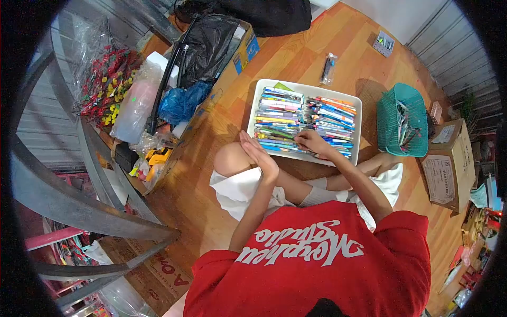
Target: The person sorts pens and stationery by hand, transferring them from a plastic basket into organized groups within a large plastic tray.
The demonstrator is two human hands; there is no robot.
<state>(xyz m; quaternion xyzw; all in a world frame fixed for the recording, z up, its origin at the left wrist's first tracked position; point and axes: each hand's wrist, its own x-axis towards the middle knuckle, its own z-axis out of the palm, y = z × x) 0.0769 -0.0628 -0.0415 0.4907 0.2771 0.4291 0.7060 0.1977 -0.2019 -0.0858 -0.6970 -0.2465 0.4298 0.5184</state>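
Note:
A white tray (357,108) on the floor in front of me holds two columns of pens (278,106) in many colours, laid side by side. My right hand (312,142) reaches into the near middle of the tray, its fingers bent and pinched at the end of a pen between the columns. Most of that pen is hidden by the hand and its neighbours. Beside the tray's near left corner, my left hand (259,156) is held above my knee with its fingers stretched out, and nothing shows in it.
Right of the tray stands a teal basket (388,119) with pens inside, beside a cardboard box (446,164). A small packet (328,68) and a small grey basket (383,43) lie farther off. At left are a large open box (224,79), wrapped flowers (108,74) and curved metal bars (79,206).

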